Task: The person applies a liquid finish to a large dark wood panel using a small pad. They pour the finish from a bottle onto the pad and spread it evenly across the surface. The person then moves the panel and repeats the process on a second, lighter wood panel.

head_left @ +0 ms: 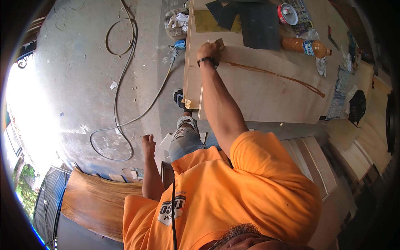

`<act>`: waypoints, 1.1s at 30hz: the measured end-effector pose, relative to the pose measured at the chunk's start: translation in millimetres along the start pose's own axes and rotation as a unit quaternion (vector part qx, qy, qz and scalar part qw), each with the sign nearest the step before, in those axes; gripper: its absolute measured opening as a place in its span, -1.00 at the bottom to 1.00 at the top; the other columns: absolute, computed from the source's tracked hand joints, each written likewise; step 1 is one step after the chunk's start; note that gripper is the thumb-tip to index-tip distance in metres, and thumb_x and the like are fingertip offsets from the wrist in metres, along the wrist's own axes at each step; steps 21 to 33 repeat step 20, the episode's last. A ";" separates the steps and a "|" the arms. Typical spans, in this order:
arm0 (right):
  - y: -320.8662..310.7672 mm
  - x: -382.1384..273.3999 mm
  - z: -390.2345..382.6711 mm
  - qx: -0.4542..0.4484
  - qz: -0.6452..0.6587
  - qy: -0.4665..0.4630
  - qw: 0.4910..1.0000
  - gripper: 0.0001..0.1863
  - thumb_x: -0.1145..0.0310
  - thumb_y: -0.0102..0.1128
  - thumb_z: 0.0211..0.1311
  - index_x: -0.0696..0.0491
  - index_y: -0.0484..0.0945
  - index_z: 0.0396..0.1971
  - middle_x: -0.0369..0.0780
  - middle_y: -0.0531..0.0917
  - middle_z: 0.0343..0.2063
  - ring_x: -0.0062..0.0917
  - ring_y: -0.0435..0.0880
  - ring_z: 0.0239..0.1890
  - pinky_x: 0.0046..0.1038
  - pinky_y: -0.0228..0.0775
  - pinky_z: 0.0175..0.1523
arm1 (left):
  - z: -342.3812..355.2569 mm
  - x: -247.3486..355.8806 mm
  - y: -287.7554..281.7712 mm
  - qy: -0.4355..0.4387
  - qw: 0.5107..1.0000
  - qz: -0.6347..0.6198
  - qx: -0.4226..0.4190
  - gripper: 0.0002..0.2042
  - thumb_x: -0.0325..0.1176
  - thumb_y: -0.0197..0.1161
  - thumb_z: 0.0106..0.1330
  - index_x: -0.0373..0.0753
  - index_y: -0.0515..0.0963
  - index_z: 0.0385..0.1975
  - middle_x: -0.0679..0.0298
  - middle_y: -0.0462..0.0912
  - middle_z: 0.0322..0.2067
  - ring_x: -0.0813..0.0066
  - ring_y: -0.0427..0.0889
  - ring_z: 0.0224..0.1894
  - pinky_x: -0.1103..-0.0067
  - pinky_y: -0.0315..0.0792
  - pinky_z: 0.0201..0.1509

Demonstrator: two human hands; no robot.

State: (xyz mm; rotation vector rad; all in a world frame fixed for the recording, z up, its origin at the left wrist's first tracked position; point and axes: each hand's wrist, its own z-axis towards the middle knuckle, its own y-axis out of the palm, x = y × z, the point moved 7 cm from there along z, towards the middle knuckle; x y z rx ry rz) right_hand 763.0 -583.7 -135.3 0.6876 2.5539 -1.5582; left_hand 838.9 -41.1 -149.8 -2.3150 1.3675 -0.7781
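My right hand [208,53], with a dark bracelet at its wrist, is closed over the near-left part of a pale wooden panel [266,100]. A small flat brown piece [219,43] sticks out past its fingers; whether it is card, sandpaper or a spreader I cannot tell. A wet-looking brown streak [279,75] runs across the panel, from beside this hand toward the right. My left hand [148,146] hangs at my side over the floor, away from the panel. Its fingers are loosely bent and apart, with nothing visible in them.
Dark grey sheets [260,27] and a yellowish sheet [205,21] lie at the panel's far side. A bottle of brown liquid [306,47] lies near a red-and-white can [287,15]. A hose [121,83] loops over the floor, left of the bench. Wooden boards [96,196] are behind me.
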 end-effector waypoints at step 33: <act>-72.7 66.0 -7.9 0.005 -0.020 -0.001 1.000 -0.68 0.32 -0.02 0.18 0.20 0.35 -0.14 0.07 0.51 -0.11 -0.08 0.53 -0.05 -0.19 0.39 0.06 | -29.6 -15.1 26.9 -0.064 0.994 -0.035 -0.080 -0.61 -0.12 0.08 0.29 -0.24 0.36 0.00 0.16 0.53 -0.16 0.34 0.62 -0.40 0.47 0.44 -0.46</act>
